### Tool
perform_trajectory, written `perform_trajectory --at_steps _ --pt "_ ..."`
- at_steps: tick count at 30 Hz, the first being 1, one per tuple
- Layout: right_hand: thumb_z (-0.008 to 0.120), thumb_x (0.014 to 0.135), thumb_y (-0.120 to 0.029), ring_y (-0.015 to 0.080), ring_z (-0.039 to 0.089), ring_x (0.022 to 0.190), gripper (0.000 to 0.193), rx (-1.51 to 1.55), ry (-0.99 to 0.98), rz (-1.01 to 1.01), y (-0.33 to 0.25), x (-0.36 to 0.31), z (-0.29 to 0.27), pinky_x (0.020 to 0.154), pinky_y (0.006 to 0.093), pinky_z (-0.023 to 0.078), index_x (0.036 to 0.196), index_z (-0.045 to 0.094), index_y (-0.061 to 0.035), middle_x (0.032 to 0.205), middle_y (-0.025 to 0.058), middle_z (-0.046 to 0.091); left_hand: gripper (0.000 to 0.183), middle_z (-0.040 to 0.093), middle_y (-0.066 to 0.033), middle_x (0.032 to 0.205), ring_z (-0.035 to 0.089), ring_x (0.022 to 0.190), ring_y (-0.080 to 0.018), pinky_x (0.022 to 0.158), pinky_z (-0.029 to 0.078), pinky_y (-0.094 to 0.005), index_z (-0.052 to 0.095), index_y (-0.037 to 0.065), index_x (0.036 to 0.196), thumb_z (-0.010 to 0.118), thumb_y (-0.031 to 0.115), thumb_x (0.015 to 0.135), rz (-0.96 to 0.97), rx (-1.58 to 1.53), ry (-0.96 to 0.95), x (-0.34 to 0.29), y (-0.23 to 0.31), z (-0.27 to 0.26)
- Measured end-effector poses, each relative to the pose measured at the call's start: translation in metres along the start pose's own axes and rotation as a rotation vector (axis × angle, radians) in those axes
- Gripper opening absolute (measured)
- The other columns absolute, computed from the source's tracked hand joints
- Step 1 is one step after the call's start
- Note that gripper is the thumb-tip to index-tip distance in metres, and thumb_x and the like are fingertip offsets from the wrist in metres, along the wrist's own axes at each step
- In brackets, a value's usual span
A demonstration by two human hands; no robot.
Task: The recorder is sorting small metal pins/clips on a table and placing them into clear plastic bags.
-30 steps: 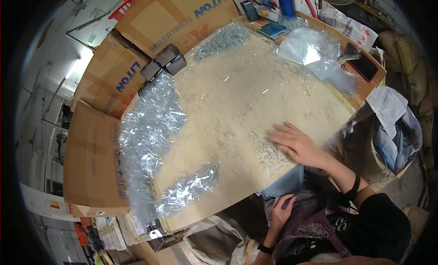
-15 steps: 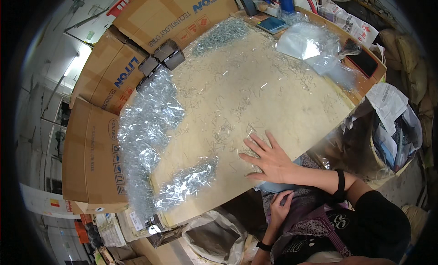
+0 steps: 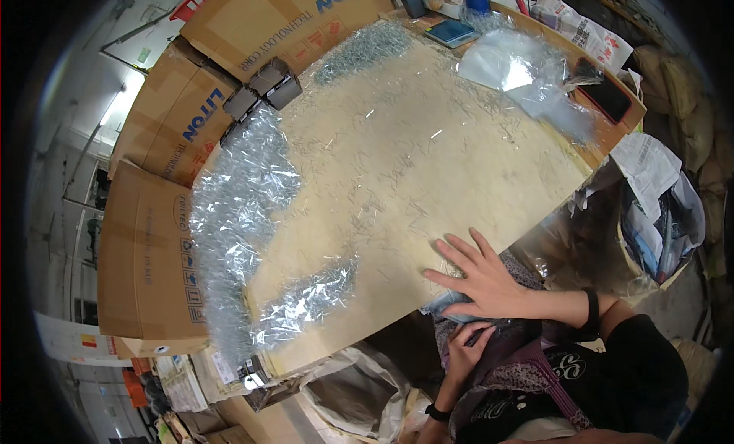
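Observation:
My right hand [image 3: 485, 285] is palm down at the near edge of the pale tabletop [image 3: 489, 176], its fingers spread and nothing gripped. Close below it, my left hand [image 3: 465, 352] has its fingers curled together by the patterned apron [image 3: 527, 377]. What they hold, if anything, I cannot make out. Light blue cloth or plastic [image 3: 449, 301] shows at the table edge between the hands. Short, thin, shiny pieces lie loose across the tabletop. More are heaped in a large pile [image 3: 245, 192] at the left, a small near pile [image 3: 306, 303] and a far pile [image 3: 367, 50].
Cardboard boxes [image 3: 149, 253] wall the left and far sides, with small dark grey blocks [image 3: 275, 83] beside them. Clear plastic bags [image 3: 501, 62] and a phone [image 3: 606, 100] lie at the far right. Open sacks [image 3: 355, 390] stand below the near edge and at right [image 3: 661, 215].
My right hand has drawn back from the loose pieces toward me, to the near table edge. My left hand stays by the apron. The view has shifted slightly.

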State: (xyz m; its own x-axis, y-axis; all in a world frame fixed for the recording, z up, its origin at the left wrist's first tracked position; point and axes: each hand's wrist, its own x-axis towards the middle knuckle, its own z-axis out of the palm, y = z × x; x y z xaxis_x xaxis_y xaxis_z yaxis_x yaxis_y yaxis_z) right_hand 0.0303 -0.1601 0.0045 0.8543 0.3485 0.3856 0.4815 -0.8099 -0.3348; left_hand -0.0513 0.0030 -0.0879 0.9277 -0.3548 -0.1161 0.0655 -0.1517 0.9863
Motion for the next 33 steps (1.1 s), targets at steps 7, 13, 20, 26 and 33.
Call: perform_trajectory --at_steps 7,13,20,26,33 --pt "0.065 0.082 -0.043 0.0313 0.041 0.131 0.054 0.175 0.037 -0.191 0.010 -0.010 0.022 0.111 0.0481 0.029 0.124 0.057 -0.0100 0.135 0.0124 0.050 0.012 0.069 -0.0119 0.089 0.066 0.084 -0.0227 0.077 0.050 -0.0314 0.069 0.000 0.093 0.071 0.004 0.081 0.068 0.151 0.029 0.010 0.002 -0.001" --pt "0.061 0.076 -0.006 0.0308 0.047 0.126 0.041 0.259 0.160 -0.167 0.038 0.019 0.012 0.109 0.0461 0.034 0.118 0.061 -0.0054 0.129 0.0139 0.055 0.010 0.069 -0.0078 0.091 0.063 0.085 -0.0164 0.079 0.048 -0.0254 0.070 0.001 0.093 0.070 0.005 0.083 0.032 0.208 -0.068 0.009 -0.003 -0.003" --pt "0.057 0.071 0.003 0.0331 0.047 0.125 0.046 0.047 0.045 -0.195 0.062 0.067 0.020 0.106 0.0442 0.040 0.116 0.060 -0.0045 0.132 0.0129 0.054 0.011 0.069 -0.0090 0.092 0.064 0.086 -0.0152 0.079 0.049 -0.0268 0.070 -0.003 0.093 0.070 0.001 0.083 -0.040 0.067 -0.025 0.009 -0.008 -0.002" --pt "0.057 0.067 0.002 0.0308 0.047 0.127 0.051 0.188 -0.045 -0.263 0.046 0.004 -0.002 0.104 0.0451 0.042 0.116 0.061 -0.0065 0.132 0.0092 0.054 0.012 0.067 -0.0079 0.093 0.063 0.086 -0.0130 0.080 0.050 -0.0263 0.070 -0.003 0.095 0.070 0.000 0.083 -0.049 0.070 -0.036 0.007 -0.007 -0.003" --pt "0.055 0.063 0.003 0.0275 0.052 0.117 0.048 0.386 0.069 -0.295 0.041 -0.055 -0.011 0.098 0.0457 0.038 0.109 0.066 -0.0081 0.122 0.0088 0.058 0.012 0.069 -0.0079 0.091 0.063 0.081 -0.0143 0.076 0.050 -0.0276 0.071 0.000 0.093 0.072 0.003 0.081 -0.024 0.101 -0.048 0.012 -0.002 -0.003"
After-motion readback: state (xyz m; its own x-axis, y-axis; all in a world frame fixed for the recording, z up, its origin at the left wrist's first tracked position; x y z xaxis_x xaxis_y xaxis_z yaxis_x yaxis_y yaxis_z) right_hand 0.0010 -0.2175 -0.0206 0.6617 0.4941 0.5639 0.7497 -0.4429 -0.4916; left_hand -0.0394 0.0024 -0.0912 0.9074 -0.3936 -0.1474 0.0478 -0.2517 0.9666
